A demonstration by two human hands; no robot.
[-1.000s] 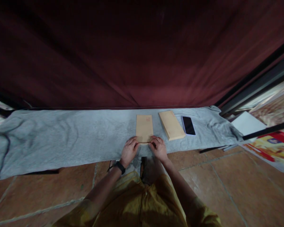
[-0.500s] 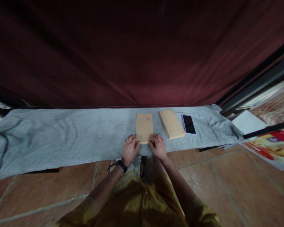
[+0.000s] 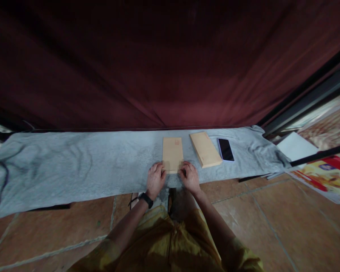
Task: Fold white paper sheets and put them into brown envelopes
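Observation:
A brown paper envelope (image 3: 172, 153) with a small red print near its far right corner lies flat in front of me. Its near left corner is between the thumb and bent fingers of my left hand (image 3: 155, 178), which has a dark band on the wrist. At the near right corner, my right hand (image 3: 190, 176) pinches the edge in the same way. To the right lies a thick stack of brown envelopes (image 3: 206, 149), set at a slant. Neither hand touches that stack.
A smartphone (image 3: 226, 149) with a dark screen lies right of the stack. Grey cloth (image 3: 116, 158) covers the narrow bench. Behind it hangs a dark red curtain (image 3: 170, 75). Dark metal bars (image 3: 308, 94) and a colourful printed sheet (image 3: 328, 175) are at the right.
The near edge of the envelope now lies flatter, and the dark line across it has gone. Both hands stay at its near corners, with barely any shift.

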